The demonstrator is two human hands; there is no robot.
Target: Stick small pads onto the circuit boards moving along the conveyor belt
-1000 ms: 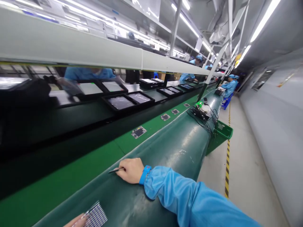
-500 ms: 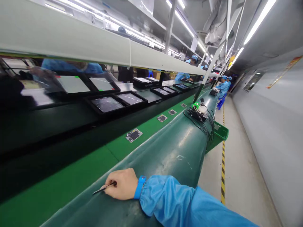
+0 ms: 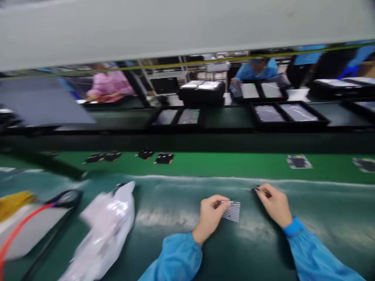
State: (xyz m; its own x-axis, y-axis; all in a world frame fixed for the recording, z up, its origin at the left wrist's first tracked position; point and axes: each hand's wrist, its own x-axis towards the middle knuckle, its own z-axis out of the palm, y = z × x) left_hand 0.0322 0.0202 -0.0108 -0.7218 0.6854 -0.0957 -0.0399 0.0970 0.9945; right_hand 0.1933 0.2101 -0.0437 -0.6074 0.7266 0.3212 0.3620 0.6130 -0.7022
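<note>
Teal worktop (image 3: 166,230): runs across the near side, beneath both forearms in their blue sleeves (image 3: 178,253)
Green strip (image 3: 228,164): lies along the worktop's far edge
Row of black trays (image 3: 293,124): beyond the strip, pale panels (image 3: 299,112) lying in them
White plastic bag (image 3: 108,222): crumpled on the worktop, to the left of the hands and well apart from them
Left hand (image 3: 209,216): thumb and fingers pinched on a striped sheet (image 3: 233,212)
Right hand (image 3: 274,205): well apart from the left, fingertips closed on a dark slim piece (image 3: 256,189)
Circuit board (image 3: 299,161): flat on the strip, beyond the right hand
Striped sheet: tilted, between the hands; cannot tell whether its lower edge touches the worktop
Dark slim piece: blurred, poking out past the fingertips, near the strip
</note>
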